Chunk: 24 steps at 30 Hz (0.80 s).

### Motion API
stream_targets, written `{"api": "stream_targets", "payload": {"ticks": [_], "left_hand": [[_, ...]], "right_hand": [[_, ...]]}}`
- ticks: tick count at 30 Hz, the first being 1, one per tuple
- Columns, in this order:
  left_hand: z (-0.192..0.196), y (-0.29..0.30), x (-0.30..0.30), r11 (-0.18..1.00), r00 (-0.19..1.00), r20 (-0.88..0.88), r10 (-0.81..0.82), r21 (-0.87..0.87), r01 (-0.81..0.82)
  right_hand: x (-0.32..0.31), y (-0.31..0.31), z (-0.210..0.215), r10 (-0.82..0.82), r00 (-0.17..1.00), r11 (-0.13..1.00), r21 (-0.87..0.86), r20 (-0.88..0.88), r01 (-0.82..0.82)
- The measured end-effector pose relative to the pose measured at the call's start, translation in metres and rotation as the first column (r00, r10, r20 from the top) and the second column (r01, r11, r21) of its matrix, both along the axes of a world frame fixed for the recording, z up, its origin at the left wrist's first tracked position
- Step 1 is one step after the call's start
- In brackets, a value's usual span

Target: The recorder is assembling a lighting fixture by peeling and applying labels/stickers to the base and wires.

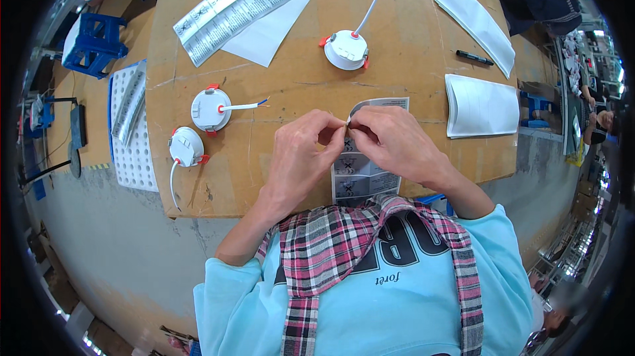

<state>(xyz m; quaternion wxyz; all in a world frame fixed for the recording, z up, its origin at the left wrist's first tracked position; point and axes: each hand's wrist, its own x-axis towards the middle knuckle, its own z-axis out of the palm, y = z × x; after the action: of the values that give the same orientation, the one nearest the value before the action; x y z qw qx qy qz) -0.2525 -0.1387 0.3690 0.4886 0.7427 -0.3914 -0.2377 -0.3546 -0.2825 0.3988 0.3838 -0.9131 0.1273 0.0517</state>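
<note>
In front of my body lies a grey printed label sheet, its far end curled up. My left hand and my right hand meet at its left edge, thumbs and forefingers pinched together on it. The tiny bit between the fingertips is mostly hidden. Left of my hands, a white round downlight with red clips lies with its cable pointing right. A second downlight sits nearer, cable hanging toward the table edge. Farther off stands a third downlight, its cable reaching up and away.
Long label sheets spread over the far left of the cardboard-covered table. On the right are a black marker, a white paper strip and a white paper stack. A white perforated tray stands beside the table's left edge, near a blue stool.
</note>
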Motion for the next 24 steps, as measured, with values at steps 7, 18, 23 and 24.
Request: {"api": "stream_targets", "payload": {"ticks": [7,18,23,24], "left_hand": [[0.0007,-0.0031,0.0056,1.000,0.990,-0.141,0.007,0.014,-0.006],[-0.0008,-0.0021,0.0018,1.000,0.997,-0.078,0.019,0.015,-0.018],[-0.0024,-0.0017,-0.0004,0.999,0.999,-0.028,0.020,0.030,-0.019],[-0.0033,-0.0021,-0.0013,0.999,1.000,-0.011,0.026,0.032,-0.026]], "right_hand": [[-0.0020,-0.0021,-0.0064,-0.047,0.998,0.998,0.046,0.036,0.046],[-0.0016,-0.0048,-0.0069,-0.001,0.999,0.998,0.058,0.032,-0.001],[-0.0014,0.0014,-0.0066,-0.050,0.999,0.999,0.014,0.009,0.050],[-0.0016,0.0032,-0.0069,-0.052,0.999,0.999,0.014,0.008,0.052]]}}
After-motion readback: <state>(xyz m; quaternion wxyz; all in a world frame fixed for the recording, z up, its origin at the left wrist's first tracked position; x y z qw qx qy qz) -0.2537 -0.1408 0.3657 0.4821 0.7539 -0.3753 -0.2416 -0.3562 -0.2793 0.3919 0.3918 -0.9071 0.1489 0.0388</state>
